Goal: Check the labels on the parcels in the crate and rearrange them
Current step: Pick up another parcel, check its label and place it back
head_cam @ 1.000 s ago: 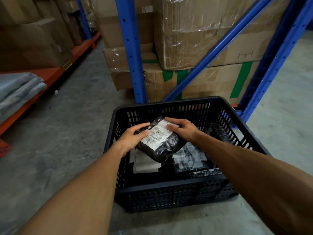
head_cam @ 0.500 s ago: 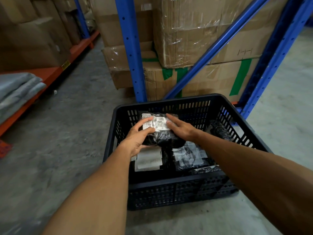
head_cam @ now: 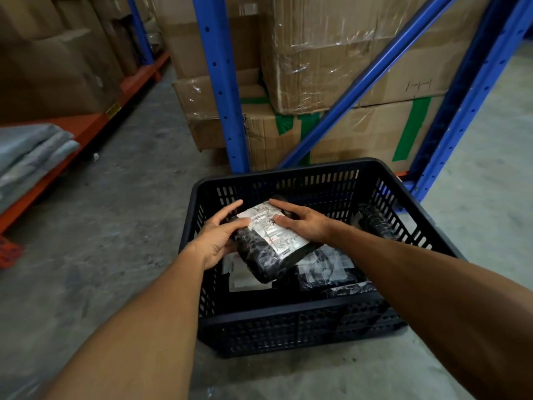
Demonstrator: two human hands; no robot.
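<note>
A black slotted plastic crate stands on the concrete floor in front of me. Both hands hold one black plastic-wrapped parcel with a white printed label facing up, tilted above the crate's middle. My left hand grips its left edge, thumb on the label. My right hand holds its far right end, fingers on the label. Below lie other black parcels with white labels, one white label at the left, and a dark rolled parcel against the right wall.
Blue rack uprights and a diagonal brace stand just behind the crate, with taped cardboard boxes stacked behind them. An orange shelf at the left carries boxes and folded grey cloth. Bare concrete floor lies left and right.
The parcel was lowered toward the crate's far side half a second ago; now it is lifted and tilted back toward me, label up. Both hands stayed on it.
</note>
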